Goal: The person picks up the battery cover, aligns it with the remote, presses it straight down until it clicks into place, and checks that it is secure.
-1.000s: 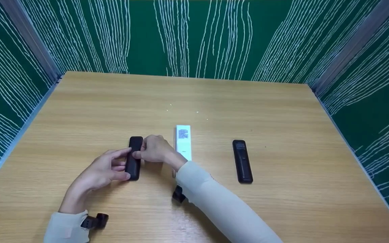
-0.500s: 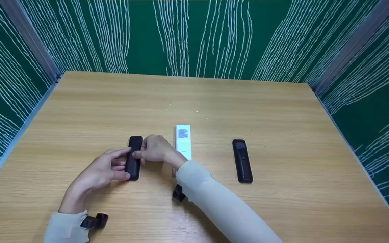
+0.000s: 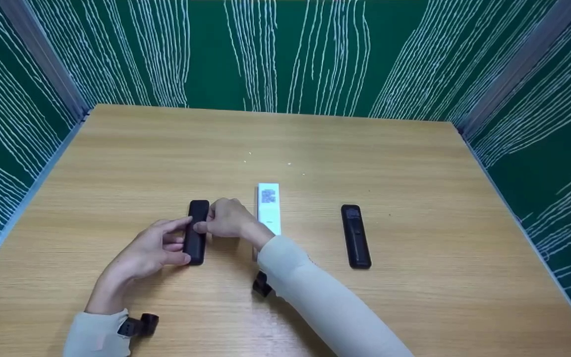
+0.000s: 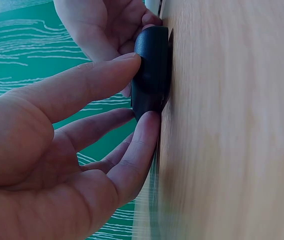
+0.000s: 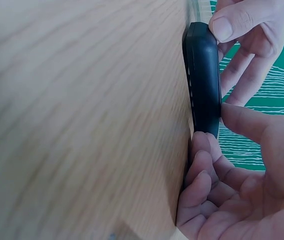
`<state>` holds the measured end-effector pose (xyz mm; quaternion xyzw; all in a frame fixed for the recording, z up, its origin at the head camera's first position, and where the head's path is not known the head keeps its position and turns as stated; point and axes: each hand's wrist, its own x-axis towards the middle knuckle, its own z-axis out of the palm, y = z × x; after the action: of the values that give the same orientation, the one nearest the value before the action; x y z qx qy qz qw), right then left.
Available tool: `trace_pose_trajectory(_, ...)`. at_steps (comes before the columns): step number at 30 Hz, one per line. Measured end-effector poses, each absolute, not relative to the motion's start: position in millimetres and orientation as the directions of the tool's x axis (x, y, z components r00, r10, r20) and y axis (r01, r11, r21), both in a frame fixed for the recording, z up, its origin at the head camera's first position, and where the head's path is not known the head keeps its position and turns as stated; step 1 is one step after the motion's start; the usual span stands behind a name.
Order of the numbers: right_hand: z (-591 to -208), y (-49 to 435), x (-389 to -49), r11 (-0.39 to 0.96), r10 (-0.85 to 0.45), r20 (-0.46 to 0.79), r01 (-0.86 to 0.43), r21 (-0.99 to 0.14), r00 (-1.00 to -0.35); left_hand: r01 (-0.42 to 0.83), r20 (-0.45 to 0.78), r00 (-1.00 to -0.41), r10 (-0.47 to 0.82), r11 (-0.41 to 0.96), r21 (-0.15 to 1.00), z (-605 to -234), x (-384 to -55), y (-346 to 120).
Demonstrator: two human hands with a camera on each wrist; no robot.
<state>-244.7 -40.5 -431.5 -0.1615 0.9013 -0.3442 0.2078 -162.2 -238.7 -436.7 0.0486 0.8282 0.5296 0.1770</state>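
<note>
A black remote control (image 3: 195, 249) lies on the table, its smooth side up; small bumps show along its table-side edge in the right wrist view. My left hand (image 3: 147, 251) holds it from the left, fingertips on its near end and left edge. From the right, my right hand (image 3: 229, 218) pinches its far half, thumb on top and curled fingers at the edge. Both wrist views show the remote tilted slightly, one part a little off the wood. Just right of my right hand is a slim white bar (image 3: 268, 213) with a printed square code, partly hidden by the forearm.
A second black remote control (image 3: 356, 237) lies further right, label side up. Tiny white specks (image 3: 289, 164) dot the wooden table (image 3: 389, 153) beyond the hands. Green panels (image 3: 216, 59) with white wavy lines wall the table at the back and sides.
</note>
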Motion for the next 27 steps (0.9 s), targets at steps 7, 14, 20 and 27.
trace_pose_trajectory(7, -431.0, -41.0, -245.1, 0.719, -0.431, -0.273, -0.144, -0.68, -0.86, -0.084, -0.222, -0.936, 0.274, 0.439, 0.895, -436.4, -162.6, -238.5)
trace_pose_trajectory(14, -431.6, -40.6, -244.8, 0.715, -0.427, -0.265, -0.143, -0.685, -0.865, -0.074, -0.212, -0.937, 0.277, 0.436, 0.897, -435.9, -162.5, -238.3)
trace_pose_trajectory(20, -432.7, -38.4, -244.0, 0.699, -0.448, -0.258, -0.156, -0.697, -0.856, -0.08, -0.215, -0.938, 0.272, 0.432, 0.898, -437.3, -161.9, -238.5)
trace_pose_trajectory(27, -432.8, -35.4, -244.6, 0.706, -0.482, -0.234, -0.216, -0.674, -0.844, -0.09, -0.221, -0.938, 0.268, 0.428, 0.899, -436.8, -162.1, -237.5)
